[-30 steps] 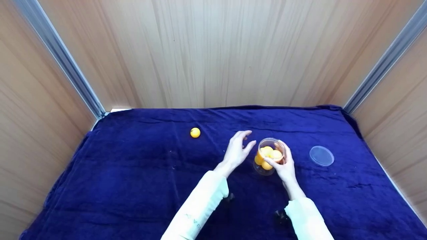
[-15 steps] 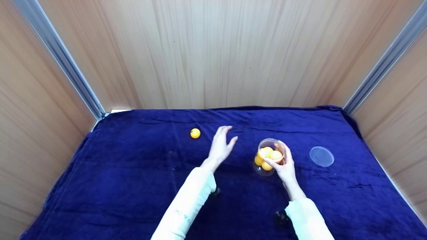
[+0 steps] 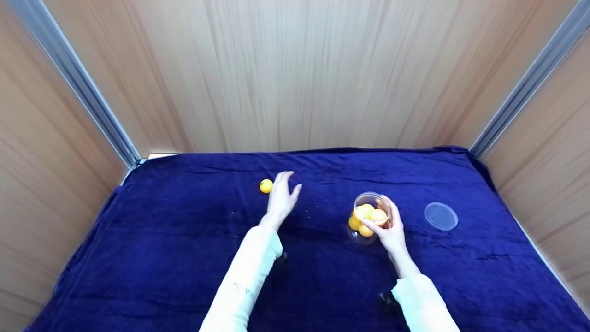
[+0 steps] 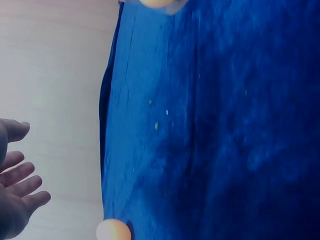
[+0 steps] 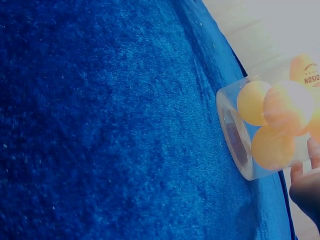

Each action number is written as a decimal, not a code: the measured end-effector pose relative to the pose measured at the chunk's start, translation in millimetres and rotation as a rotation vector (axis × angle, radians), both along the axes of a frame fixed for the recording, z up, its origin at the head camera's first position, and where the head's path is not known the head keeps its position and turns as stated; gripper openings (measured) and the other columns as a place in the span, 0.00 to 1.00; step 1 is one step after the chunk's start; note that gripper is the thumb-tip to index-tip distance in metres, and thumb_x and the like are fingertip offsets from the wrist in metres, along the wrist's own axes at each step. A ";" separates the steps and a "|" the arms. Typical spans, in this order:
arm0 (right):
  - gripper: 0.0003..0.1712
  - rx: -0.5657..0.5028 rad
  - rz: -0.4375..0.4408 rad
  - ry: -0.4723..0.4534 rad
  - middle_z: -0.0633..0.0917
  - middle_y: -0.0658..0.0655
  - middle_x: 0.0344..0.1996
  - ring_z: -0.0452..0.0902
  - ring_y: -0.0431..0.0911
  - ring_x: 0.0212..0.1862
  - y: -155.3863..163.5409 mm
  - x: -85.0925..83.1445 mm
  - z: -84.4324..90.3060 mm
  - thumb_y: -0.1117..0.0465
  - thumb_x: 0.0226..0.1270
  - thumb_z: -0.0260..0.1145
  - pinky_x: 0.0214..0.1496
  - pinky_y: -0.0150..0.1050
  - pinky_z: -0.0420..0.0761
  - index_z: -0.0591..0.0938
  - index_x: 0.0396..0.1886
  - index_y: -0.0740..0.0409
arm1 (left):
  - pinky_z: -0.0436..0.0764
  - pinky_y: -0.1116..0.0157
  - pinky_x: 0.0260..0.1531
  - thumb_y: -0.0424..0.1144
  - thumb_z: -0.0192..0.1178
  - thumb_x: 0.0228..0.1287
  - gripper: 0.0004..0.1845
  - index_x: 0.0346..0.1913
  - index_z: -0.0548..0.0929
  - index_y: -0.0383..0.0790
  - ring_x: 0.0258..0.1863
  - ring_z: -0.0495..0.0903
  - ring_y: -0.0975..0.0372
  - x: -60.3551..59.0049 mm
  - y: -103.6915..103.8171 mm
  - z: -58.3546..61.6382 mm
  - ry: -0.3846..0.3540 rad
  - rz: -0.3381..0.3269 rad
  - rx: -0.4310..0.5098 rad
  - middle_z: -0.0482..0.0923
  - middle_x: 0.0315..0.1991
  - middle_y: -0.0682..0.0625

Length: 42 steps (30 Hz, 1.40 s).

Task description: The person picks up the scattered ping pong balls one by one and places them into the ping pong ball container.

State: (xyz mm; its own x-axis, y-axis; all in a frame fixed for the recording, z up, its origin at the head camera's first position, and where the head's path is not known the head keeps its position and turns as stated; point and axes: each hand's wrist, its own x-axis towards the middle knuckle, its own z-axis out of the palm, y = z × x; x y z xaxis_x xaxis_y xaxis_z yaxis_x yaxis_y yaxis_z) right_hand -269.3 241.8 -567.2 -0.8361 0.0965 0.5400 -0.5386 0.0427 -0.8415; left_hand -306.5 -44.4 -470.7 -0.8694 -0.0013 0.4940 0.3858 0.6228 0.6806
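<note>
A clear plastic jar (image 3: 368, 216) with several orange balls inside stands on the blue cloth (image 3: 184, 258). My right hand (image 3: 389, 228) grips the jar from its right side; the right wrist view shows the jar (image 5: 260, 135) and my fingertips (image 5: 307, 180) on it. A lone orange ball (image 3: 266, 186) lies on the cloth to the left. My left hand (image 3: 282, 196) hovers just right of that ball, fingers spread and holding nothing. In the left wrist view the fingers (image 4: 17, 175) are straight, and the ball (image 4: 114, 230) sits at the bottom edge.
A clear round lid (image 3: 441, 216) lies flat on the cloth right of the jar. Wooden walls with metal corner rails (image 3: 73, 78) close in the back and both sides.
My left hand has moved left, away from the jar and up to the loose ball. My right hand stays on the jar.
</note>
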 end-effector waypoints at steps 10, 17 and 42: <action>0.44 -0.108 0.011 -0.083 0.70 0.62 0.55 0.64 0.50 0.57 -15.7 21.4 32.1 0.75 0.40 0.70 0.52 0.28 0.66 0.63 0.61 0.62 | 0.67 0.61 0.52 0.33 0.60 0.54 0.18 0.48 0.74 0.29 0.50 0.71 0.52 -13.0 -28.3 -9.3 -0.082 0.122 0.001 0.73 0.47 0.40; 0.45 -0.090 -0.010 -0.092 0.69 0.64 0.56 0.62 0.52 0.58 -12.3 23.2 33.6 0.76 0.40 0.70 0.55 0.29 0.64 0.62 0.61 0.65 | 0.69 0.60 0.50 0.35 0.60 0.54 0.19 0.50 0.75 0.31 0.51 0.71 0.52 -18.0 -39.2 -15.7 -0.172 0.178 -0.015 0.72 0.49 0.41; 0.45 -0.089 -0.005 -0.069 0.70 0.63 0.55 0.64 0.50 0.57 -9.3 21.4 28.9 0.70 0.39 0.73 0.50 0.29 0.68 0.63 0.61 0.62 | 0.69 0.53 0.49 0.32 0.58 0.55 0.25 0.57 0.69 0.34 0.50 0.70 0.47 -34.5 -55.4 -41.9 -0.375 0.199 -0.130 0.67 0.53 0.41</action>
